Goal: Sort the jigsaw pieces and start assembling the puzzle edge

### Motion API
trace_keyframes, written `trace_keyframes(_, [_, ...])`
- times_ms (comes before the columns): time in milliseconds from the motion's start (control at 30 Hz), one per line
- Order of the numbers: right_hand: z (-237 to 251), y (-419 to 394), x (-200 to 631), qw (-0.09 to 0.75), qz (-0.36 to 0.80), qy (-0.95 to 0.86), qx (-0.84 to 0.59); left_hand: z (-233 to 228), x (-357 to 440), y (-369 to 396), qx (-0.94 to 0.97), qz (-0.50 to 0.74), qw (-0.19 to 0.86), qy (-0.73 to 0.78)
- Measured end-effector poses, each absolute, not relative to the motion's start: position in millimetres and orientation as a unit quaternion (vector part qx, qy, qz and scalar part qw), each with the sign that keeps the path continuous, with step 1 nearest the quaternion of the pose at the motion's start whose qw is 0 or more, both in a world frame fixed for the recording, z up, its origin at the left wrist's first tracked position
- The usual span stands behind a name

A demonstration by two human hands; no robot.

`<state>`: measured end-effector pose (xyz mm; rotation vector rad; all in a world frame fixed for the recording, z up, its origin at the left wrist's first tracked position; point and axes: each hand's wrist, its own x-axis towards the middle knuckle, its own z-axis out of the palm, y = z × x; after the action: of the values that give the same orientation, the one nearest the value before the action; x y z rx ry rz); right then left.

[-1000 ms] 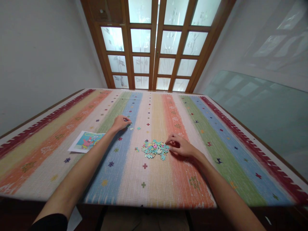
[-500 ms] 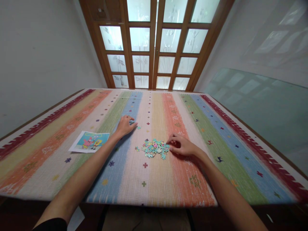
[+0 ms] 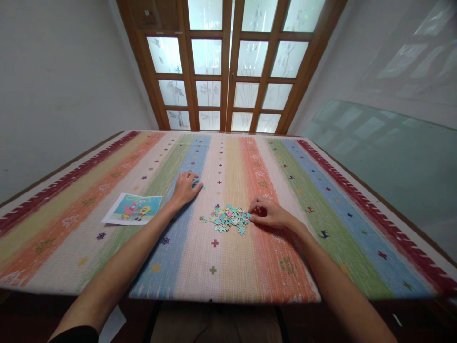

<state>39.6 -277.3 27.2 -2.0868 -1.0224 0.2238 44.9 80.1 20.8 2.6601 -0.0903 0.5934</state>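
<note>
A loose heap of small jigsaw puzzle pieces (image 3: 230, 219), mostly teal with bits of yellow and pink, lies on the striped tablecloth in the middle. At the heap's right edge, my right hand (image 3: 270, 213) has its thumb and forefinger pinched on a teal puzzle piece. My left hand (image 3: 185, 188) rests on the blue stripe farther left, fingers bent and apart from the thumb. Under and beside its fingertips are a few teal pieces (image 3: 194, 182), partly hidden. One small piece (image 3: 203, 219) sits just left of the heap.
A printed cartoon picture (image 3: 134, 209) lies left of my left forearm. The striped tablecloth (image 3: 243, 271) covers the wide table, whose front edge is close to me. Behind stands a wooden door with glass panes (image 3: 228, 81). A pale glass panel (image 3: 385, 157) leans at the right.
My right thumb and forefinger have drawn closer together at the heap's edge. My left hand has shifted slightly, covering more of the teal piece by its thumb.
</note>
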Motion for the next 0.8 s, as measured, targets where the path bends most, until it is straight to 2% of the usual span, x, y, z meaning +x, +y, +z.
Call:
trace_keyframes(200, [34,-277,38,0.447,0.128,-0.365,-0.807,29,27,60,0.936,0.240,0.241,-0.088])
trace_keyframes(333, [37,-271,34,0.564,0.186,-0.288,-0.751,34,-6,26,0.911,0.232,0.238,-0.245])
trace_keyframes(500, [34,-256,19,0.687,0.257,-0.173,-0.657,34,-42,-17,0.881,0.290,0.214,-0.307])
trace_keyframes(633, [36,-245,7,0.720,0.288,-0.142,-0.616,34,-52,-30,0.860,0.344,0.197,-0.321])
trace_keyframes(800, [38,-239,0,0.741,0.288,-0.132,-0.592,35,-56,-32,0.863,0.339,0.184,-0.326])
